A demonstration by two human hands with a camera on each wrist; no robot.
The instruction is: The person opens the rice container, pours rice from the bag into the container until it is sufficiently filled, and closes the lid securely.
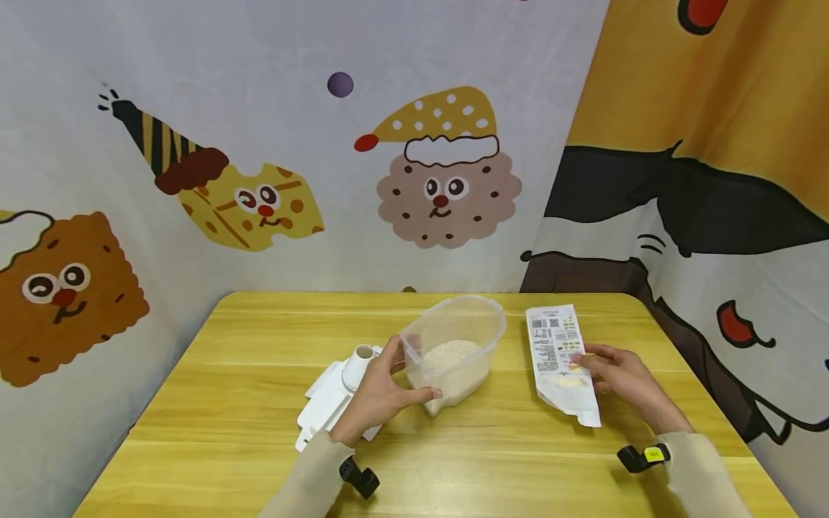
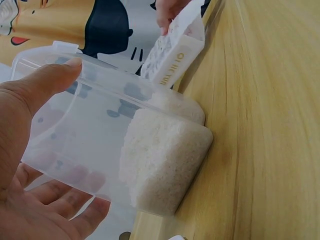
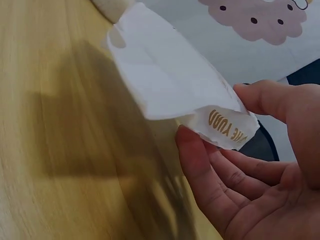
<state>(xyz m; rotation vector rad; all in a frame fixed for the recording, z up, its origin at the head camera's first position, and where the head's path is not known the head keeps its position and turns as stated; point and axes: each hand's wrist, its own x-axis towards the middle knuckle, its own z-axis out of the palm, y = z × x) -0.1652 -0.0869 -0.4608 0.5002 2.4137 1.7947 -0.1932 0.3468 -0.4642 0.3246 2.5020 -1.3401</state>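
Note:
A clear plastic container (image 1: 456,385) partly filled with white rice (image 1: 451,354) stands upright on the table. My left hand (image 1: 382,392) grips its near left side, thumb (image 2: 50,82) on one wall and fingers spread along the opposite one. To the right, my right hand (image 1: 615,374) pinches a printed white paper-like bag (image 1: 560,360) by its edge. In the right wrist view the bag (image 3: 165,70) looks flattened, its loose end gaping slightly, with gold lettering inside the fold. Whether anything remains within it cannot be seen.
A flat white plastic piece (image 1: 330,403) with a round raised tube (image 1: 358,363) lies left of the container, partly behind the left forearm. Everything rests on a wood-grain table (image 1: 246,374). A cartoon-printed curtain (image 1: 278,86) hangs at the table's back and sides.

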